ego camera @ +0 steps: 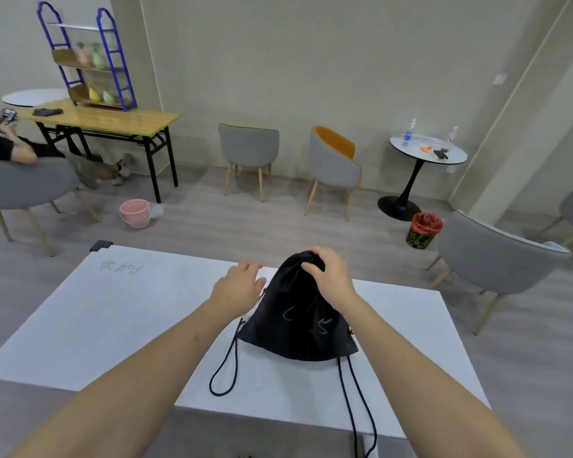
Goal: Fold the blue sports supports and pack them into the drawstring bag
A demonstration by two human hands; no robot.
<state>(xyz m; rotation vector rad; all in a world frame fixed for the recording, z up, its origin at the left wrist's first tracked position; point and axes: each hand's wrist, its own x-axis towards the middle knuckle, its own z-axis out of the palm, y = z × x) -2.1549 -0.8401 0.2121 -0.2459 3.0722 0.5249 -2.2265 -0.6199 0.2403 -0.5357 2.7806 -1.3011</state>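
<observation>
Grey walls and a pale wood-look floor surround a white table (113, 325) with faint handwriting near its far left corner. On the table, right of centre, lies a black bag (298, 325), its long axis running near to far: the gathered mouth points away, toward the far edge, and the wide bottom spreads toward the near side. The right hand (328, 269) is closed over the bunched mouth, fingers curled into the fabric, gripping the bag at its far end. The left hand (237, 285) rests just beside the bag's left edge with fingers spread and loosely flat, holding nothing that can be seen. A dark cord (225, 368) loops out from the bag's near left corner across the table, and two more strands (354, 404) run from the near right corner over the near table edge. No blue supports are visible; whether they are inside cannot be told. Beyond stand grey chairs (248, 150), a pink bucket (134, 213) and a round side table (427, 150).
</observation>
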